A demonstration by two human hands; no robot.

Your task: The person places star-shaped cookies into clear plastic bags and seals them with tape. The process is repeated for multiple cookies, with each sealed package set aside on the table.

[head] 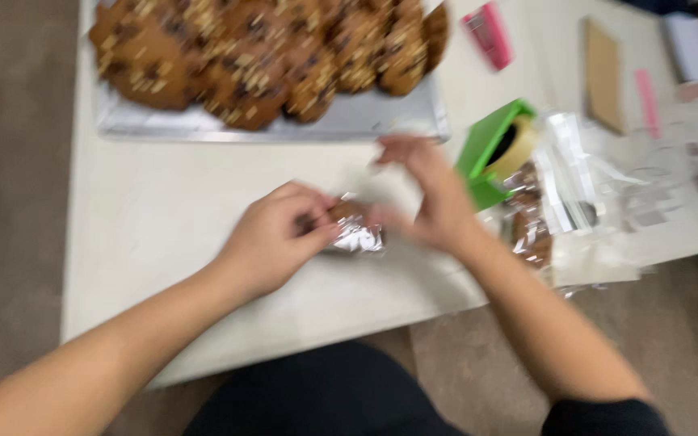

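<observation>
Wrapped cookie on the surface, held between both hands. Left hand closed on its end; right hand pinches the film, fingers partly spread. Likely light, brittle, wrapper slippery: hold by edges.

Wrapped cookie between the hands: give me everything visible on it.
The wrapped cookie is a brown baked piece in clear, shiny, crinkled film, lying low over the white table. The left hand grips its left side; the right hand meets its right end. Motion blur hides finer detail.
</observation>
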